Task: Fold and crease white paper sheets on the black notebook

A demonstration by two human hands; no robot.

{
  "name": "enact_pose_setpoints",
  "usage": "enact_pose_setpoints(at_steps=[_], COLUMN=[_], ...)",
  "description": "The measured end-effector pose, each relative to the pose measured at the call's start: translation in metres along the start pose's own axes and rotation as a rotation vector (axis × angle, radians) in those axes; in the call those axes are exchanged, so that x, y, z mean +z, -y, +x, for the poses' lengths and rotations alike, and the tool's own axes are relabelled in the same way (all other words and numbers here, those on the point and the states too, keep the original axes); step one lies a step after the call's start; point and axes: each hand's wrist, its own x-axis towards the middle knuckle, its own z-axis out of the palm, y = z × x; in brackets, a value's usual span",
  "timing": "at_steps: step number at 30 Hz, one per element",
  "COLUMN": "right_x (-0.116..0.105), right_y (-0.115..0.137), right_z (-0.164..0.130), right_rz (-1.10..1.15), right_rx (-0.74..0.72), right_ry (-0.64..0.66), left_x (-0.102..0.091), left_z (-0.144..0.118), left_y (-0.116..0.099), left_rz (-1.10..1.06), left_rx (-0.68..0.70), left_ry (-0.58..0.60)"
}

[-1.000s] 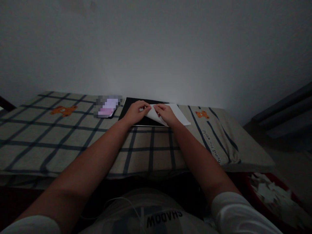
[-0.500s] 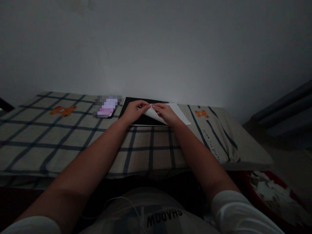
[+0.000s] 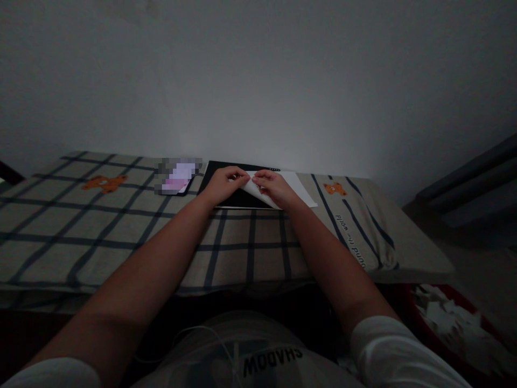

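A sheet of white paper [image 3: 298, 186] lies over the right part of a flat black board or book [image 3: 221, 167], its left edge lifted and curled. My left hand [image 3: 226, 183] pinches the raised edge of the paper between thumb and fingers, above the black surface. Close beside it, my right hand [image 3: 272, 186] has its fingers bent round the curled part, thumb and fingertips at the same edge. The fingertips of the two hands almost meet. Beneath the curl, part of the paper is hidden by my right hand.
A phone with a lit, pixelated screen [image 3: 180, 178] lies to the left. Everything rests on a checked cloth [image 3: 250, 258] with orange bear prints, against a grey wall [image 3: 258, 81]. A red basin [image 3: 470, 307] of paper scraps stands low at the right.
The fingers of my right hand have loosened slightly and drawn a little away from my left fingertips. My left hand and the paper's curl look nearly the same.
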Motion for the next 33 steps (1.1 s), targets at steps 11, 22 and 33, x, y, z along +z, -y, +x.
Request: enact_pose_setpoints(at_steps=[11,22,33], right_x=[-0.0026,-0.0049,-0.0048], right_y=[-0.0021,-0.0046,-0.0012], right_z=[0.0013,0.0019,-0.0008], right_rz=[-0.043,-0.085,-0.073], right_rx=[0.009,-0.027,-0.032], right_ry=[0.040,0.077,0.153], left_x=[0.0019,0.0011,0.0006], left_z=[0.0006,0.0001,0.0000], left_y=[0.0035,0.0022,0.0014], left_rz=[-0.048,-0.075,-0.066], left_rx=[-0.021,-0.012,-0.007], left_ry=[0.066,0.078,0.079])
